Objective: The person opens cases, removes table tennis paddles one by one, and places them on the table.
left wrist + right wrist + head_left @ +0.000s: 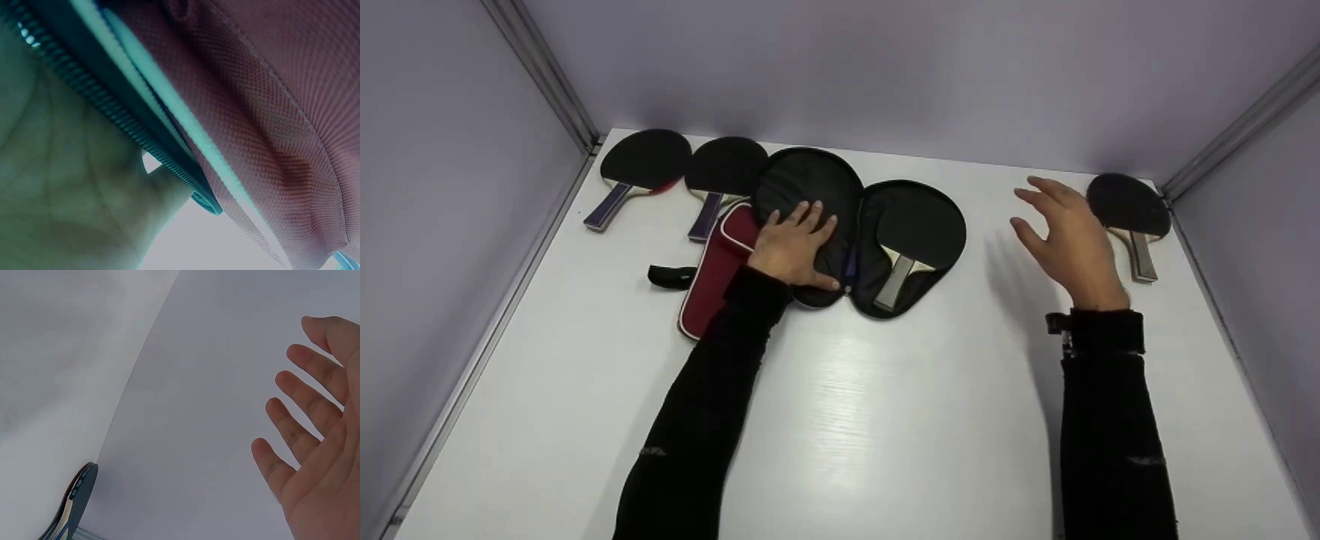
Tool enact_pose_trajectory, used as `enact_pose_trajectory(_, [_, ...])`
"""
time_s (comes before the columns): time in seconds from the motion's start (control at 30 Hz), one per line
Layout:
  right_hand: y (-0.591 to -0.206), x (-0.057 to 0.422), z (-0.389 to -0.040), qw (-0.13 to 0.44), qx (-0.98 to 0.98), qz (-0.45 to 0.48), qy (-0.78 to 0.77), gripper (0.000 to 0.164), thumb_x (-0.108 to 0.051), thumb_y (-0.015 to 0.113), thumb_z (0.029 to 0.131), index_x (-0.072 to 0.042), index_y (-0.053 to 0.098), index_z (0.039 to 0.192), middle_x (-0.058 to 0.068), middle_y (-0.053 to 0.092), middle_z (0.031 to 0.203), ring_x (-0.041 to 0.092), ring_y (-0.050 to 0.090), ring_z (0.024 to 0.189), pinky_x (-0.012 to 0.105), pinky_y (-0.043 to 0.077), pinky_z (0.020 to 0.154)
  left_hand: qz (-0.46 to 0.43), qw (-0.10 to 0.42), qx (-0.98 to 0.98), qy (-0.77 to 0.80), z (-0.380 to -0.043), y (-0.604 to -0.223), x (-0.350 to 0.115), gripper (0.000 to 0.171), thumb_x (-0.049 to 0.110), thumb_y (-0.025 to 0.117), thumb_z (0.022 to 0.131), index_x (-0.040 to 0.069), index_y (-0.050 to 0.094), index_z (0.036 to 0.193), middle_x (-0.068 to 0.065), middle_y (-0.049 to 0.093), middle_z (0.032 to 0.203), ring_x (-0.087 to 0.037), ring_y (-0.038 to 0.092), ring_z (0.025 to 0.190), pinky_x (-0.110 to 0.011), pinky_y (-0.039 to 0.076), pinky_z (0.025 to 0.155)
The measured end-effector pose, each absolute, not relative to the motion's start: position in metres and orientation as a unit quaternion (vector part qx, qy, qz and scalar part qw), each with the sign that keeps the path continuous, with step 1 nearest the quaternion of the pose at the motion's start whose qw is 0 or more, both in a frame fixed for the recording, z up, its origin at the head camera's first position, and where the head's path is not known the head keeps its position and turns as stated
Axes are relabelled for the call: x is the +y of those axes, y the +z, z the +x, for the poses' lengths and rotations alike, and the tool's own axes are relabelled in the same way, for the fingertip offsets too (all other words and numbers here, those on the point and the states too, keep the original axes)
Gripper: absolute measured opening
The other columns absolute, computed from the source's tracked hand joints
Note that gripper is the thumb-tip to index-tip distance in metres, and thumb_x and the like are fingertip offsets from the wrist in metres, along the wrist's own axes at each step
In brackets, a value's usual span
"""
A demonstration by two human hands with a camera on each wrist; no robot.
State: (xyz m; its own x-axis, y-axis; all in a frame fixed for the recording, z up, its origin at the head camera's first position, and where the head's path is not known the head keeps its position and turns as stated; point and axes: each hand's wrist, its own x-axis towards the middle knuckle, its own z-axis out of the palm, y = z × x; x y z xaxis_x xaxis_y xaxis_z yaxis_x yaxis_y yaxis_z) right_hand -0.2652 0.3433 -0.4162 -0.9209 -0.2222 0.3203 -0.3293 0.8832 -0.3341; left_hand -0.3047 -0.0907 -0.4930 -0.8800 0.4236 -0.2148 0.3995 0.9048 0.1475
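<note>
A black paddle case (802, 176) lies unzipped and spread in two halves. My left hand (791, 247) rests on its left half with fingers spread; in the left wrist view the palm (62, 174) is beside the zipper edge (118, 115). In the right half sits a table tennis paddle (922, 229), black face up, its handle toward me. A red case (718, 281) with white piping lies partly under the black case and my left forearm. My right hand (1069, 244), fingers loosely spread, is in the air holding nothing, just left of another paddle (1129, 204).
Two more paddles with blue handles, a far-left paddle (646, 159) and its neighbour (726, 165), lie along the back edge. A black strap (671, 277) sticks out left of the red case. Pale walls (870, 75) enclose the white table (840, 420) at back and sides.
</note>
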Motion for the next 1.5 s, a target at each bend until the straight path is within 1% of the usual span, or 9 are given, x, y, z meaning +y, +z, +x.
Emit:
enact_pose_trajectory(0.1, [-0.418,0.33,-0.263,0.142,-0.959,0.166,0.183,0.049,-0.019,0.077,0.114,-0.007,0.071,0.161,0.019,0.06,0.177,0.049,0.052,0.167,0.07,0.047,0.133,0.212,0.12,0.969,0.051,-0.303,-0.492,-0.091,0.125,0.077,0.085,0.095,0.022,0.025,0.189,-0.014,0.013,0.2,-0.038,0.011,0.188,-0.073,0.017,0.15])
enact_pose_trajectory(0.27, [-0.424,0.312,-0.261,0.143,-0.951,0.211,0.176,0.049,-0.016,0.079,0.113,-0.008,0.071,0.161,0.018,0.061,0.176,0.047,0.055,0.165,0.07,0.052,0.13,0.212,0.119,0.968,0.061,-0.307,-0.497,-0.092,0.127,0.078,0.087,0.093,0.022,0.026,0.189,-0.014,0.013,0.2,-0.038,0.01,0.188,-0.073,0.016,0.15])
enact_pose_trajectory(0.43, [-0.426,0.296,-0.258,0.126,-0.95,0.243,0.153,0.051,-0.017,0.081,0.112,-0.008,0.071,0.161,0.016,0.061,0.177,0.044,0.055,0.167,0.068,0.052,0.131,0.212,0.115,0.969,0.059,-0.308,-0.499,-0.092,0.127,0.079,0.086,0.093,0.023,0.026,0.189,-0.013,0.014,0.2,-0.038,0.011,0.188,-0.074,0.016,0.15])
enact_pose_trajectory(0.63, [-0.425,0.281,-0.251,0.101,-0.947,0.271,0.139,0.055,-0.021,0.083,0.112,-0.011,0.069,0.164,0.014,0.06,0.178,0.042,0.054,0.168,0.07,0.053,0.13,0.214,0.113,0.968,0.066,-0.309,-0.5,-0.092,0.126,0.077,0.087,0.093,0.023,0.027,0.189,-0.013,0.014,0.2,-0.038,0.011,0.188,-0.074,0.015,0.15])
enact_pose_trajectory(0.87, [-0.428,0.265,-0.246,0.083,-0.937,0.32,0.118,0.058,-0.023,0.087,0.109,-0.01,0.07,0.163,0.014,0.061,0.178,0.042,0.056,0.168,0.065,0.051,0.135,0.215,0.114,0.968,0.059,-0.311,-0.502,-0.093,0.127,0.08,0.085,0.092,0.024,0.026,0.189,-0.013,0.013,0.2,-0.038,0.011,0.188,-0.074,0.015,0.15])
enact_pose_trajectory(1.03, [-0.433,0.254,-0.242,0.073,-0.924,0.359,0.107,0.059,-0.024,0.09,0.107,-0.01,0.071,0.161,0.015,0.064,0.175,0.041,0.058,0.166,0.065,0.051,0.136,0.216,0.114,0.968,0.05,-0.312,-0.503,-0.092,0.128,0.082,0.084,0.092,0.025,0.024,0.19,-0.013,0.013,0.2,-0.038,0.011,0.188,-0.074,0.016,0.15])
enact_pose_trajectory(1.2, [-0.436,0.243,-0.238,0.058,-0.914,0.39,0.093,0.059,-0.023,0.092,0.104,-0.009,0.074,0.158,0.014,0.068,0.17,0.038,0.061,0.164,0.06,0.054,0.134,0.217,0.111,0.968,0.054,-0.312,-0.504,-0.093,0.128,0.082,0.085,0.092,0.024,0.025,0.189,-0.013,0.013,0.2,-0.038,0.012,0.188,-0.074,0.016,0.15])
enact_pose_trajectory(1.4, [-0.444,0.232,-0.233,0.026,-0.907,0.414,0.074,0.055,-0.019,0.096,0.1,-0.009,0.079,0.151,0.013,0.073,0.164,0.037,0.067,0.157,0.055,0.055,0.134,0.214,0.113,0.968,0.061,-0.31,-0.502,-0.093,0.127,0.08,0.086,0.092,0.024,0.026,0.189,-0.013,0.013,0.2,-0.038,0.011,0.188,-0.073,0.014,0.15])
enact_pose_trajectory(1.5, [-0.448,0.226,-0.231,0.021,-0.902,0.425,0.071,0.052,-0.015,0.097,0.098,-0.009,0.08,0.147,0.013,0.076,0.159,0.036,0.071,0.152,0.053,0.057,0.132,0.213,0.117,0.968,0.066,-0.308,-0.498,-0.092,0.126,0.078,0.087,0.093,0.023,0.026,0.189,-0.014,0.013,0.2,-0.038,0.011,0.188,-0.074,0.014,0.15])
